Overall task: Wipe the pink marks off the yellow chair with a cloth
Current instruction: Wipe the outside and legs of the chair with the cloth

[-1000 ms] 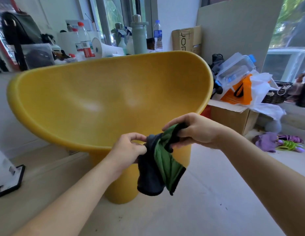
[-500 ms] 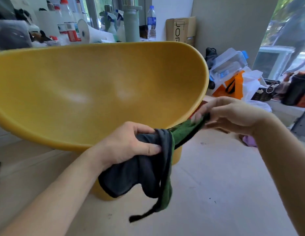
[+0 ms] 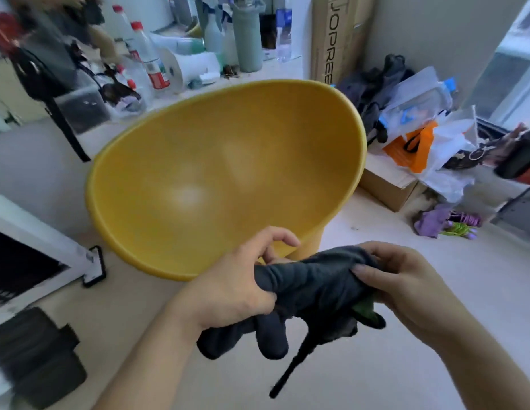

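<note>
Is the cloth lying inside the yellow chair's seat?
No, the left hand and right hand hold the cloth bunched in front of the yellow chair.

Soft daylight is coming in from the window (image 3: 521, 39) at the right, laying pale glare patches on the yellow chair (image 3: 258, 128). Motion blur is smearing the bottles (image 3: 145, 54) and the left edge, and wide-angle distortion is bending the borders.

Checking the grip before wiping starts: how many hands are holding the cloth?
2. The left hand grips the left end of the cloth, near the front rim of the chair; the right hand holds its right end.
</note>
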